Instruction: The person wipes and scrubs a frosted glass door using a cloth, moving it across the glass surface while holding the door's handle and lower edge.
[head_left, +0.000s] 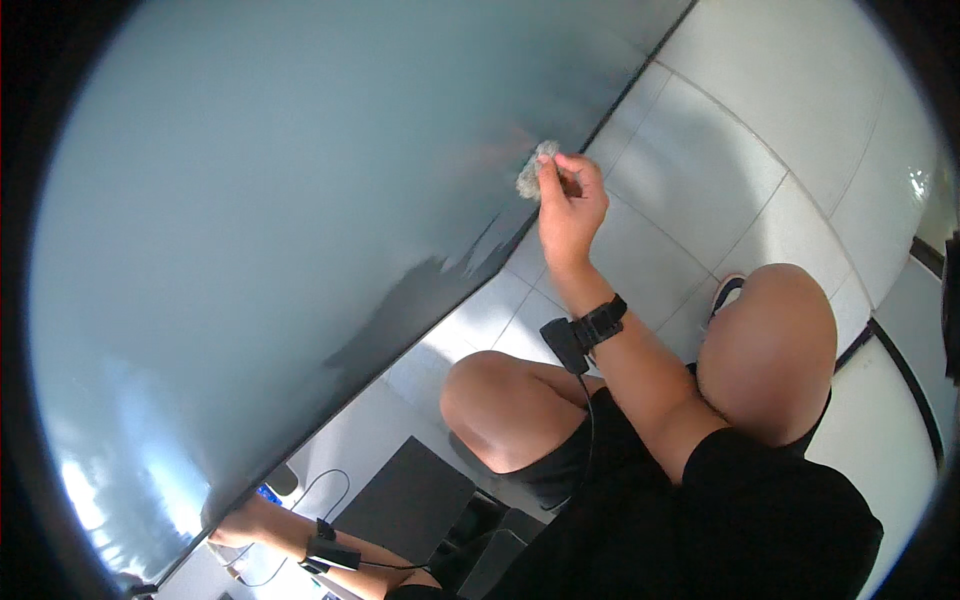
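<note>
My right hand (575, 205) pinches a small, fuzzy grey wad (538, 170) between thumb and fingers. The wad, which looks like steel wool or bunched cloth, presses against a large, glossy grey-blue panel (280, 220) close to its dark edge. A darker, ragged patch (400, 305), perhaps wet, lies on the panel along that same edge, nearer to me. At the lower left, my left hand (240, 523) rests against the panel's edge; its fingers are mostly hidden there. Both wrists wear black straps with small box-shaped devices and cables.
My bent knees are close to the panel, above a light tiled floor (690, 180). A dark grey flat slab (405, 495) lies between my left arm and knee. Loose thin cables (340, 472) curl near my left forearm. White curved panels (880, 510) stand at the right.
</note>
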